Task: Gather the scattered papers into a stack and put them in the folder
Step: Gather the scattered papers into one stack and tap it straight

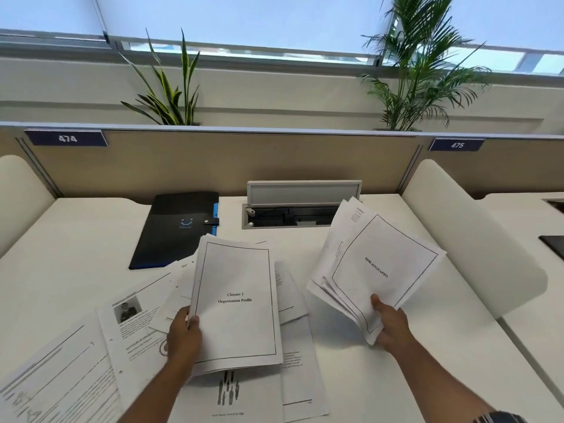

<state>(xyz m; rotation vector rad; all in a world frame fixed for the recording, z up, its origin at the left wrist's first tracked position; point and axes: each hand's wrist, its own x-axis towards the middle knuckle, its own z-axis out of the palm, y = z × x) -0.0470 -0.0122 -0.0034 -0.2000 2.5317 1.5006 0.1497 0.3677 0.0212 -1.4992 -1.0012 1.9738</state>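
Observation:
My left hand (183,334) grips the left edge of a small stack of papers (235,303) whose top sheet reads "Chapter 2 Organization Profile", lifted above the desk. Tilted up at the right is a second bundle of papers (378,264), topped by a "Bibliography" page, and my right hand (392,326) holds it by its lower corner. Several loose sheets (131,331) still lie scattered on the white desk (366,377) under and left of my left hand. A shut black folder (177,230) with a blue spine and a snap strap lies at the back left.
An open cable tray (293,215) with its lid raised sits at the back centre of the desk. Behind it runs a tan partition (232,160) with plants above. White curved dividers (457,227) flank the desk on both sides.

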